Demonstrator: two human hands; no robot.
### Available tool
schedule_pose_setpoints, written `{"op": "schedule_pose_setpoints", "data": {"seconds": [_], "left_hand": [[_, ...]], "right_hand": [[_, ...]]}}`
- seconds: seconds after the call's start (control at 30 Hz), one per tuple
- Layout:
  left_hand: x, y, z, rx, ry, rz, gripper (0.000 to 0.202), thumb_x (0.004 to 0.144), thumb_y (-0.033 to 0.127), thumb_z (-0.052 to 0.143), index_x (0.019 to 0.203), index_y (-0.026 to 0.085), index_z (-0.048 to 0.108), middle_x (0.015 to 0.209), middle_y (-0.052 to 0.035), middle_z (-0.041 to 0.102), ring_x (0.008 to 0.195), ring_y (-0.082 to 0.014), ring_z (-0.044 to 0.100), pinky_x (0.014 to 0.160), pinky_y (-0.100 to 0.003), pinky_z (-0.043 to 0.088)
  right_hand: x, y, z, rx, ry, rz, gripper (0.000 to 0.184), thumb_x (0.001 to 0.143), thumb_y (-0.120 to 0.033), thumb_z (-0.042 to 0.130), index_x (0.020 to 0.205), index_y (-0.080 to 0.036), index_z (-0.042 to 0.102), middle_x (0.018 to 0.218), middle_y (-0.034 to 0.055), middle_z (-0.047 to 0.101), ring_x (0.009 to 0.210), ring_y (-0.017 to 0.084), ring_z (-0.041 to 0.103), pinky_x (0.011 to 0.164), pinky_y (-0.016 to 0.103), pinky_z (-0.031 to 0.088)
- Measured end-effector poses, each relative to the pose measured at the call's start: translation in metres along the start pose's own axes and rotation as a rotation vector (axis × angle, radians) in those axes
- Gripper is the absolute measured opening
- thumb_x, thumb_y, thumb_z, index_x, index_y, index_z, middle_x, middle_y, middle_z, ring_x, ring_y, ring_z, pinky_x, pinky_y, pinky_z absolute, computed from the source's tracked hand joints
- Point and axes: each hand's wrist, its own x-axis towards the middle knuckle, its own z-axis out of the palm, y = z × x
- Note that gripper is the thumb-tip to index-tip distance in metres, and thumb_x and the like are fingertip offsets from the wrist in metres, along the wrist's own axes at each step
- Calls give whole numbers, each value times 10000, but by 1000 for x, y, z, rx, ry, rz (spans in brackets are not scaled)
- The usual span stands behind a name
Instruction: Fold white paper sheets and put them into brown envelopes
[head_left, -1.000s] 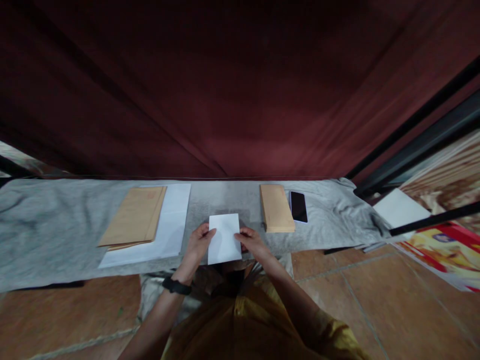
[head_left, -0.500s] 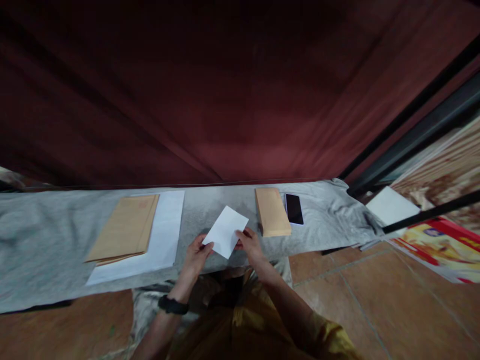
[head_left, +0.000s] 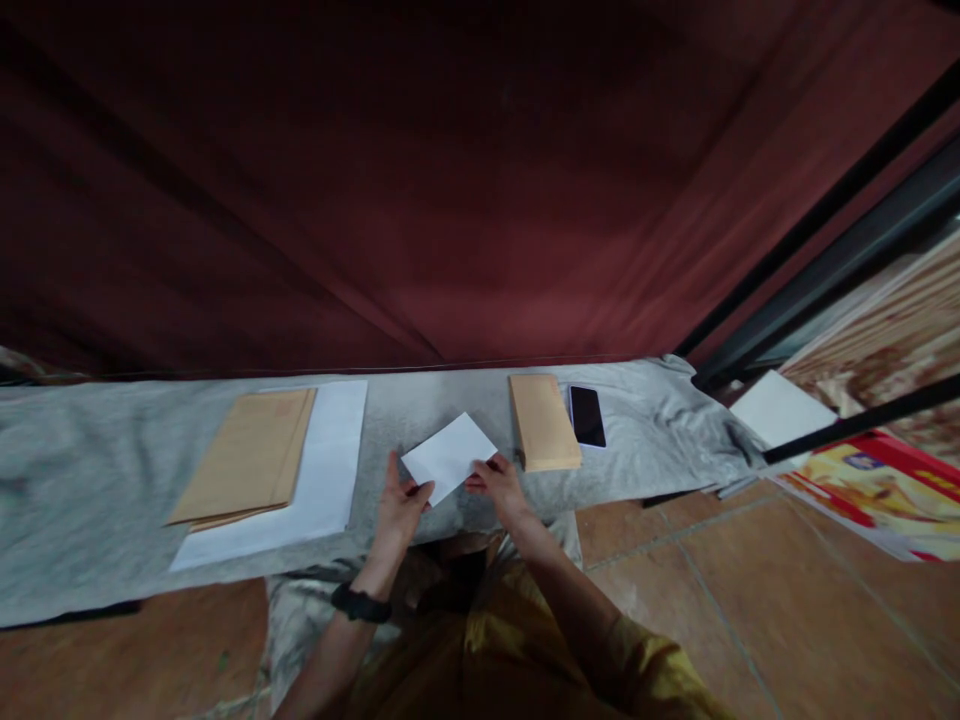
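A small white sheet of folded-looking paper (head_left: 450,455) is held between my two hands, tilted, over the front of the cloth-covered bench. My left hand (head_left: 397,510) grips its lower left edge with the thumb on top, while the index finger sticks out past the sheet. My right hand (head_left: 499,487) pinches the lower right edge between thumb and fingers. Just right of my right hand lies a stack of small brown envelopes (head_left: 546,425). To the left, large brown envelopes (head_left: 247,450) rest on large white sheets (head_left: 334,460).
A dark-screened phone (head_left: 587,416) lies beyond the small envelopes. Grey cloth (head_left: 420,395) covers the bench, and a dark red curtain (head_left: 450,250) hangs behind it. At right are black metal bars (head_left: 810,225) and a red-yellow printed box (head_left: 885,490) above the tiled floor.
The white paper has turned clockwise to lie more crosswise. My left hand has shifted slightly right, and its index finger has lifted away from the paper. My right hand keeps its pinch.
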Motion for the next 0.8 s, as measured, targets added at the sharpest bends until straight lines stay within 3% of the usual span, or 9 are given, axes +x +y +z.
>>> {"op": "schedule_pose_setpoints", "data": {"seconds": [0.07, 0.13, 0.23, 0.33, 0.4, 0.47, 0.67, 0.8], "left_hand": [[1, 1, -3, 92, -11, 52, 1086, 677, 317, 749, 1603, 157, 205, 635, 53, 632, 518, -186, 578, 541, -309, 461], [3, 4, -8, 206, 8, 142, 1010, 686, 294, 714, 1587, 141, 283, 616, 40, 615, 544, -221, 593, 583, -346, 476], [10, 8, -14, 304, 41, 228, 938, 676, 261, 697, 1553, 152, 383, 623, 27, 608, 589, -247, 614, 643, -362, 479], [19, 12, -15, 330, 17, 218, 932, 660, 226, 694, 1544, 158, 407, 633, 34, 609, 575, -227, 599, 646, -340, 467], [25, 13, -15, 373, -28, 205, 932, 665, 195, 674, 1551, 148, 388, 641, 38, 613, 571, -214, 595, 634, -324, 461], [28, 14, -16, 456, -71, 212, 908, 693, 178, 646, 1558, 145, 369, 657, 34, 621, 585, -207, 606, 629, -311, 461], [24, 6, -21, 676, 29, 325, 688, 825, 209, 591, 1499, 181, 454, 842, -35, 699, 760, -216, 680, 740, -316, 523], [3, -13, -17, 806, 114, 545, 464, 949, 264, 466, 1396, 195, 570, 1164, -129, 706, 1085, -269, 671, 969, -397, 521]], "right_hand": [[-1, 1, -5, -73, -41, 4, 177, 836, -373, 638, 796, -215, 568, 672, -1, 667, 566, 170, 661, 610, 321, 589], [-4, 1, -14, -165, -76, 0, 192, 878, -375, 594, 788, -205, 598, 632, 9, 665, 513, 173, 633, 569, 327, 568], [-12, -2, -24, -324, -87, -93, 184, 907, -341, 585, 814, -207, 671, 680, 19, 695, 631, 204, 685, 678, 346, 586], [-21, -3, -24, -683, -144, -494, 225, 955, -263, 549, 1083, -232, 732, 1090, 58, 759, 1071, 228, 700, 987, 363, 543], [-24, -1, -18, -942, -244, -770, 330, 994, -242, 515, 1282, -235, 676, 1349, 63, 674, 1302, 217, 585, 1139, 382, 448], [-24, 4, -12, -1099, -332, -908, 376, 1017, -263, 518, 1378, -223, 618, 1463, 67, 594, 1401, 214, 496, 1212, 414, 369], [-19, 18, -8, -1246, -351, -993, 410, 1027, -267, 535, 1429, -193, 573, 1529, 91, 528, 1433, 221, 462, 1229, 432, 349], [-18, 20, -10, -1261, -348, -994, 419, 1019, -259, 543, 1435, -216, 571, 1525, 90, 532, 1429, 223, 470, 1222, 449, 363]]}}
